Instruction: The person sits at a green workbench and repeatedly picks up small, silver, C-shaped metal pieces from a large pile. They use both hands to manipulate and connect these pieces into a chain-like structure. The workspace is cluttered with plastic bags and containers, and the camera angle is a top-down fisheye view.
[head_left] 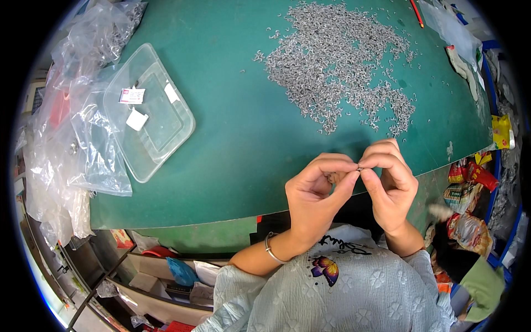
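Observation:
Thumb and forefinger of my left hand point(321, 193) are pinched together, meeting the pinched fingertips of my right hand point(390, 185). Between them sits a tiny greyish metal piece point(359, 169), mostly covered by the fingertips; its exact shape cannot be made out. Both hands are just above the near edge of the green table. Beyond them spreads a large loose heap of small curved, C-shaped grey metal pieces point(337, 61), its nearest tip a little past my right fingers.
To the left, a clear plastic box point(180, 135) holds small white packets. Clear plastic bags point(83, 122) crowd the table's left side. A red pencil point(416, 14) and a pale glove-like cloth point(462, 72) lie at the right. An open drawer point(160, 299) is below the table's near edge.

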Available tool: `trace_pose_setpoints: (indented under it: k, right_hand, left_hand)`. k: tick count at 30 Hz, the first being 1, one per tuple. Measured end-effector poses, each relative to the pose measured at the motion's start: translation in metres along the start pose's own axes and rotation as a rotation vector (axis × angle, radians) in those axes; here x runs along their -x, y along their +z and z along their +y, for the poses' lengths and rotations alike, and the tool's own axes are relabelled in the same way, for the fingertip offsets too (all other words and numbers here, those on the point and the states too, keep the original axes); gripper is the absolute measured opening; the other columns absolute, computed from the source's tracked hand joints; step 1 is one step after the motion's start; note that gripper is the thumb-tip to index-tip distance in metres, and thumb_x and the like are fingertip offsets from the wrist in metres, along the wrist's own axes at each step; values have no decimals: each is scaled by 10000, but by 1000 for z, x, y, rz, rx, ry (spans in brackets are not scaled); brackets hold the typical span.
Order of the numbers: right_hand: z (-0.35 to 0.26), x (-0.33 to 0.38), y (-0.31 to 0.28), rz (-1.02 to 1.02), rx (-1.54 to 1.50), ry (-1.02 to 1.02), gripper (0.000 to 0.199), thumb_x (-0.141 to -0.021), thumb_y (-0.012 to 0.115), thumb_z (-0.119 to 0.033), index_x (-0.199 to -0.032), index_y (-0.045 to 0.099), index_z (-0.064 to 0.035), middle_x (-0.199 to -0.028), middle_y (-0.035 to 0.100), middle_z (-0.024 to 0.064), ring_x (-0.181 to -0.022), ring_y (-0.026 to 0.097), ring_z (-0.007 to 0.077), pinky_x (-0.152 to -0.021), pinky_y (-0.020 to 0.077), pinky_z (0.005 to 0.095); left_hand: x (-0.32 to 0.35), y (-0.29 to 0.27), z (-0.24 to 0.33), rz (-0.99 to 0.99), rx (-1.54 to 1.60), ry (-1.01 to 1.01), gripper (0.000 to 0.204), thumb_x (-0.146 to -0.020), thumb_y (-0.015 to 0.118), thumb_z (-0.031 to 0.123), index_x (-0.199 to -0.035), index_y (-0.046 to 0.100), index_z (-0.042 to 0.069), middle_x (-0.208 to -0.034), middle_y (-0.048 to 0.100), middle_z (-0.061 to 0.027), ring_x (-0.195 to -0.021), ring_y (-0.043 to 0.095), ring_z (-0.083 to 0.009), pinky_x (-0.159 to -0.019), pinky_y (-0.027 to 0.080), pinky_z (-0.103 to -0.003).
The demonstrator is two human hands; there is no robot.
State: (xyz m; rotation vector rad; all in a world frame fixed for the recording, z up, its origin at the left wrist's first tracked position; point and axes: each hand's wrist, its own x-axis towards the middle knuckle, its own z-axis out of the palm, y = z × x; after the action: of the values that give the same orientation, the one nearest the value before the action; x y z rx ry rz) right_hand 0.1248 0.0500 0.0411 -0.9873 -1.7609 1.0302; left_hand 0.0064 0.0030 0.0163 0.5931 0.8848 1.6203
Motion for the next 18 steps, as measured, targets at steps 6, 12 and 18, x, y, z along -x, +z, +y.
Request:
trace_pose_setpoints:
  k: [6,12,18]
  right_hand:
    - [-3,1,-1,-6,-36,42,109,-700,635,55,-796,595,23,-820,574,95,-789,500,205,-705,396,297]
    - [-5,2,-2,-3,-63,53,97,-714,624,46,-803,591,25,-824,572,98,-793,493,206,-715,390,301]
    - [-7,3,-3,7,-90,57,99,-719,616,50,-811,586,26,-827,571,96,-792,489,202,-719,384,302]
  left_hand:
    - [0,1,2,-15,5,10,162,-768,539,-143,-897,578,-53,-935,570,-108,-775,512,-90,-648,411,-210]
    - [0,3,4,-21,6,18,168,-763,538,-146,-899,576,-54,-931,567,-109,-766,504,-86,-644,406,-208]
    - [0,5,5,-44,8,35,178,-753,556,-147,-898,580,-48,-925,566,-102,-724,489,-74,-615,396,-203]
